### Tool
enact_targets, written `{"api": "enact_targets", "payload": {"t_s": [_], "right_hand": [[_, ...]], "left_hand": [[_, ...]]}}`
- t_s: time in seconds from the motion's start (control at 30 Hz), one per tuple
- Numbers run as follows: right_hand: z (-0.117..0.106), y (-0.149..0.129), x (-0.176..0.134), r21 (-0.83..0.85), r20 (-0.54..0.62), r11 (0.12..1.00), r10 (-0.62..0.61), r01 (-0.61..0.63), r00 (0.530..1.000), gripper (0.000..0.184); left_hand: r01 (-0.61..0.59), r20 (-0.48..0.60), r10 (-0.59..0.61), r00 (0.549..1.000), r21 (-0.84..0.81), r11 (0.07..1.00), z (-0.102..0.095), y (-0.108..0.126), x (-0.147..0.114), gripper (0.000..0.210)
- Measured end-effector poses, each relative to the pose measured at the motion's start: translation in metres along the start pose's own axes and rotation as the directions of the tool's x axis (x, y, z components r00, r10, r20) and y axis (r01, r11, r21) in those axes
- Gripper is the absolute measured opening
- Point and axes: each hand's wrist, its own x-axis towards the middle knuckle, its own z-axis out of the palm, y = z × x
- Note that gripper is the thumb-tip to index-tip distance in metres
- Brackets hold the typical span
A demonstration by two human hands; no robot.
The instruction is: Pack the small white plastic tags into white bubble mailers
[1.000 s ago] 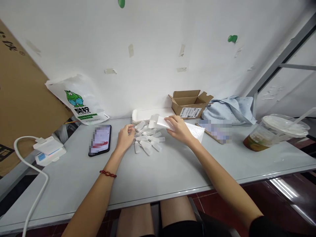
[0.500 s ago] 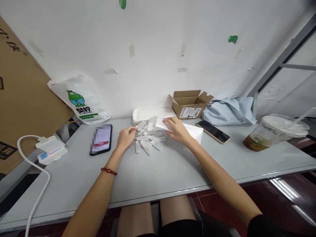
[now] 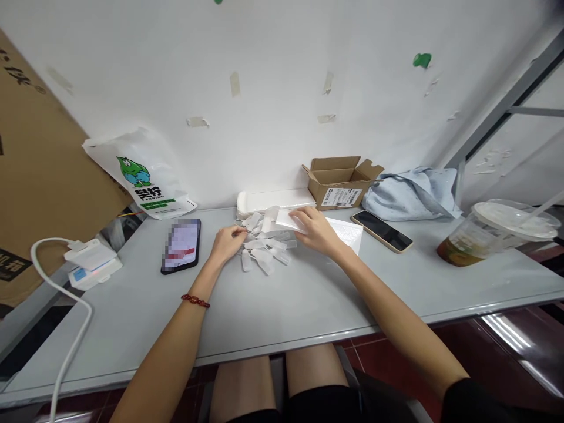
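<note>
A loose pile of small frosted, tag-like translucent pieces (image 3: 263,260) lies on the grey table. At the pile's left edge is my left hand (image 3: 229,241), its fingertips closed in a pinch; whatever they hold is too small to make out. My right hand (image 3: 314,228) grips a flat white packet (image 3: 348,232) from above, just right of the pile. The packet's glossy end sticks out behind the wrist, while its other end reaches over the pile. One larger translucent piece (image 3: 269,218) stands tilted against that end.
Behind the pile sit stacked white trays (image 3: 273,200) and an open cardboard box (image 3: 337,182). A phone (image 3: 181,245) and a charger (image 3: 93,264) lie left; another phone (image 3: 382,230), a blue cloth bag (image 3: 412,194) and a drink cup (image 3: 480,235) are right.
The view has shifted slightly. My left hand has edged a little to the right at the pile, still pinched. My right hand keeps its hold on the white packet.
</note>
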Motion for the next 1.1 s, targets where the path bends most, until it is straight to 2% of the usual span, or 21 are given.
{"api": "enact_targets", "payload": {"t_s": [0.13, 0.27, 0.4, 0.53, 0.7, 0.97, 1.1], "right_hand": [[0.001, 0.000, 0.000, 0.002, 0.022, 1.000, -0.002, 0.002, 1.000, 0.040], [0.000, -0.001, -0.001, -0.004, 0.025, 1.000, 0.006, -0.006, 1.000, 0.041], [-0.002, -0.002, -0.001, 0.008, 0.014, 1.000, 0.002, -0.003, 1.000, 0.042], [-0.001, -0.004, -0.001, 0.002, 0.036, 1.000, 0.009, -0.010, 0.999, 0.042], [0.000, -0.007, 0.000, -0.013, 0.073, 0.999, 0.035, -0.034, 0.997, 0.042], [-0.001, -0.006, 0.000, -0.006, 0.062, 1.000, 0.018, -0.018, 0.998, 0.041], [-0.001, -0.007, 0.000, -0.003, 0.064, 1.000, 0.023, -0.023, 0.998, 0.041]], "left_hand": [[0.007, 0.011, -0.006, 1.000, -0.065, 0.998, 0.001, -0.004, 0.002, 0.018], [0.004, 0.001, -0.004, 1.000, -0.060, 0.998, 0.000, -0.004, 0.003, 0.017], [0.005, -0.091, -0.011, 0.996, -0.069, 0.998, -0.005, 0.002, -0.002, 0.017], [-0.035, -0.173, 0.004, 0.985, -0.179, 0.983, -0.009, 0.007, -0.006, 0.022], [-0.093, -0.225, 0.020, 0.974, -0.319, 0.943, -0.008, 0.007, -0.005, 0.022], [-0.177, -0.303, 0.063, 0.951, -0.366, 0.914, -0.009, 0.008, -0.006, 0.016], [-0.173, -0.336, 0.034, 0.941, -0.395, 0.902, -0.010, 0.006, -0.005, 0.013]]}}
